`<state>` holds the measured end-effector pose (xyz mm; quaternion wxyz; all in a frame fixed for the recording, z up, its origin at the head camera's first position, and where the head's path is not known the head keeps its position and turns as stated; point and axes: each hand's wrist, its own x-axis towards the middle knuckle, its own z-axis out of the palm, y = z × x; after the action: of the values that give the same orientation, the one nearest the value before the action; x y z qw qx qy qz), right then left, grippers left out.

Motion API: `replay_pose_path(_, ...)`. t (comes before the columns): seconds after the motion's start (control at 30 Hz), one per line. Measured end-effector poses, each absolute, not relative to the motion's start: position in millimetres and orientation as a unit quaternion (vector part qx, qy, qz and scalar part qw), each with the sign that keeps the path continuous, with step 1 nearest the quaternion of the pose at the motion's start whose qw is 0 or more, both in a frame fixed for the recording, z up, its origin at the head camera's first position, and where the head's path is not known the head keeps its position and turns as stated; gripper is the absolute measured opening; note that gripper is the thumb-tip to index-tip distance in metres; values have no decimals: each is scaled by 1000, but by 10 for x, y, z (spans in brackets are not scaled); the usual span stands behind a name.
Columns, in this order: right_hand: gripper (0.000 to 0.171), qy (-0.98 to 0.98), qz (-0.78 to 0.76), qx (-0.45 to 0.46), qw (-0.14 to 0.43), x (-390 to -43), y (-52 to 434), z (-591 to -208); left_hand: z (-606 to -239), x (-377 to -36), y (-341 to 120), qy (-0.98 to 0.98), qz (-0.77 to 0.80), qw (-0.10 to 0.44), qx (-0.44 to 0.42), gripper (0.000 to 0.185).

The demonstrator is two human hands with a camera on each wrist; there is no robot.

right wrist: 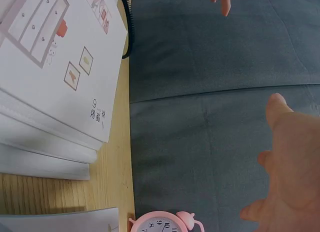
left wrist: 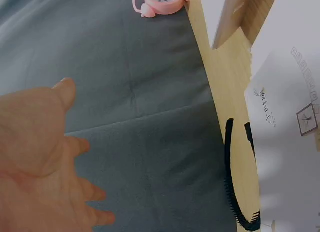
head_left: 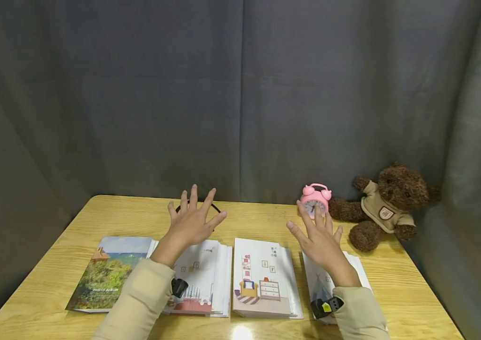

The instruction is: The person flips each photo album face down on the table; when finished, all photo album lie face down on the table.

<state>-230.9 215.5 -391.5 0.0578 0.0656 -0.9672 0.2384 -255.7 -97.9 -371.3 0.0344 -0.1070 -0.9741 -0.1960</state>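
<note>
Both hands hover above the table with fingers spread, holding nothing. The left hand [head_left: 191, 224] is over the far part of a white illustrated book [head_left: 198, 278], and a black toothed headband [left wrist: 229, 182] lies beyond that book. Over another white book [head_left: 318, 278] at the right, the right hand [head_left: 318, 238] partly covers the cover and the front of a pink alarm clock [head_left: 313, 189]. Between the hands lies a third white book [head_left: 261, 278] with furniture drawings. A photo album [head_left: 108, 274] with a landscape cover lies at the left.
A brown teddy bear [head_left: 386, 208] in a beige shirt sits at the table's back right corner, next to the clock. Dark grey curtains [head_left: 240, 104] hang behind and at both sides of the wooden table [head_left: 70, 245].
</note>
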Motion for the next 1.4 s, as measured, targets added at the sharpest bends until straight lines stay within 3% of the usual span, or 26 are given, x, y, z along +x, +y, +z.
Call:
replay_pose_path(0.2,70,-968,236,65,51,-2227,2279,-3887,-3727,-2496,-780,-968,-211,8,-136,75)
replay_pose_path(0.37,68,-965,245,83,44,-2017,2574,-3858,-3797,-2353,-346,-950,-246,-31,-192,79)
replay_pose_path(0.57,68,-956,274,98,-26,-1644,3075,-3946,-4022,-2112,342,-915,-282,-111,-267,97)
replay_pose_path(0.67,77,-953,280,107,-53,-1494,3257,-4098,-4186,-2001,622,-912,-265,-138,-280,106)
replay_pose_path(0.9,101,-951,273,125,-74,-1293,3413,-4460,-4468,-1807,1033,-940,-156,-132,-272,123)
replay_pose_path(1.4,93,-972,207,111,1,-1275,3279,-4691,-4683,-1714,1216,-954,-143,-101,-242,123)
